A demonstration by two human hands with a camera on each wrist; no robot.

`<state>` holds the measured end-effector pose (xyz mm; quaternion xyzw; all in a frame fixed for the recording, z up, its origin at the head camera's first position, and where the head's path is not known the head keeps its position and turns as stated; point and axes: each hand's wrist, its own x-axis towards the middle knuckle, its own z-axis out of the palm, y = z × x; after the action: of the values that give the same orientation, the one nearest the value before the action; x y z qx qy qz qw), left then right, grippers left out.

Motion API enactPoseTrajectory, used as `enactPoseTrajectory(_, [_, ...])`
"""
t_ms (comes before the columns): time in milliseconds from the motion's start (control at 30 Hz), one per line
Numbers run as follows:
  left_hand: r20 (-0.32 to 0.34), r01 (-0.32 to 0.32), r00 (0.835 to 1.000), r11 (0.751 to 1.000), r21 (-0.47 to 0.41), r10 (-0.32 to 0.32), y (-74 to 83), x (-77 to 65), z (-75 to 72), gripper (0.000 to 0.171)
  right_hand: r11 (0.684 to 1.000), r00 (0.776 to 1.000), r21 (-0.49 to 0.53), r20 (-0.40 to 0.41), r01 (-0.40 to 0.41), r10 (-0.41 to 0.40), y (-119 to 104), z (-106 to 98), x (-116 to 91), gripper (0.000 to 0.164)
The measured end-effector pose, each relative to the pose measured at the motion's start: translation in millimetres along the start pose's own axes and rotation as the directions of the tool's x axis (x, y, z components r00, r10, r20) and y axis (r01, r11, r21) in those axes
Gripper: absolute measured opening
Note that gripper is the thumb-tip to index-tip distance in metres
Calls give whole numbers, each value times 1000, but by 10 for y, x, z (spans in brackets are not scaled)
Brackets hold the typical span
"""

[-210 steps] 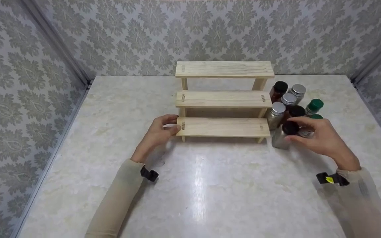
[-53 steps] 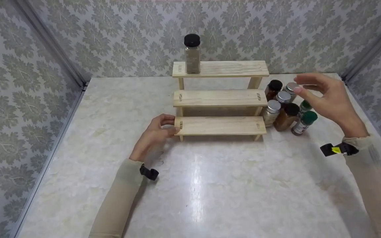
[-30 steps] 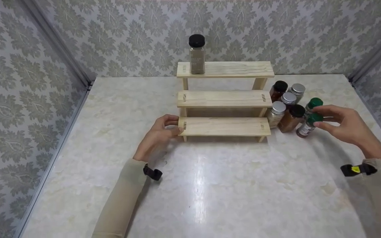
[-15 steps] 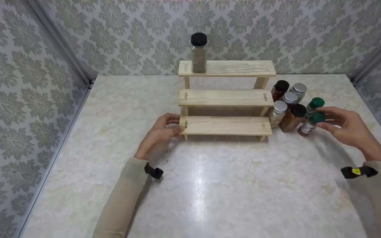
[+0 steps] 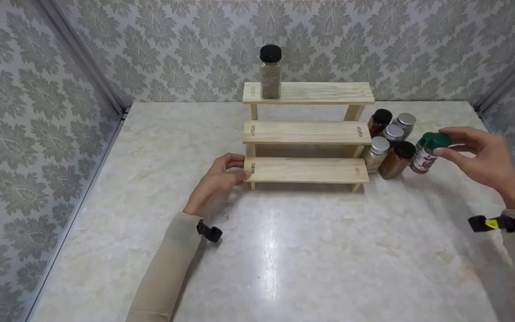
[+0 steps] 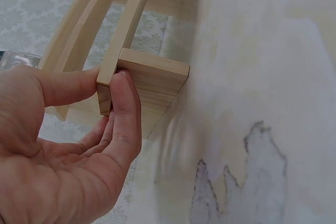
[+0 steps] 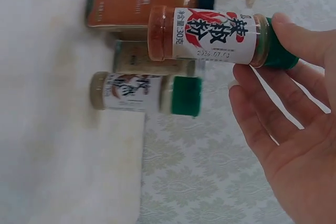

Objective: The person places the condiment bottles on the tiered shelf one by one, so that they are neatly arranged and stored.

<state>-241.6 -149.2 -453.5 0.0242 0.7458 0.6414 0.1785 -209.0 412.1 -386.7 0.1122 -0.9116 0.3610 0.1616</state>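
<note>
At the right of the table, how does the right hand sit?

— Pinching a green lid, thumb to the near side, forefinger across on the far side. Right wrist view: lower fingers loosely bent, gaps between them. Forearm comes in from the near right.

— And what is under that lid?

— Small jar of red powder, tilted, base toward the near left. Cannot tell whether the base touches the table. It overlaps a second green-lidded jar beyond it; an orange jar stands just to its left.

— Left hand?

— Thumb and fingers pinching the left end of the lowest shelf of a wooden stand. Sleeve runs back to the near edge.

— Anything on the stand?

— One black-lidded jar, upright, left end of the top shelf. Three silver-lidded jars and a dark red jar cluster to the stand's right.
</note>
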Motion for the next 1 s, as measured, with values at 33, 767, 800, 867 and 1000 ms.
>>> enactPoseTrajectory(33, [0, -2, 1000, 1000, 0, 2, 3, -2, -1, 48, 1000, 1000, 3, -11, 11, -11, -28, -17, 25, 45])
enactPoseTrajectory(767, [-13, -15, 1000, 1000, -23, 15, 22, 4, -3, 45, 990, 985, 29, -113, 137, -133, -909, -65, 675, 43])
enactPoseTrajectory(800, [-16, -14, 1000, 1000, -24, 14, 20, -2, -4, 44, 988, 983, 31, -112, 150, -145, -951, -48, 714, 42])
enactPoseTrajectory(867, [-16, -15, 1000, 999, -30, 14, 9, -10, -4, 44, 985, 980, 36, -109, 170, -166, -1032, -10, 787, 42])
enactPoseTrajectory(1000, [-14, -6, 1000, 999, -34, 6, -12, -20, 0, 46, 979, 976, 66, -111, 194, -186, -1186, 77, 930, 41])
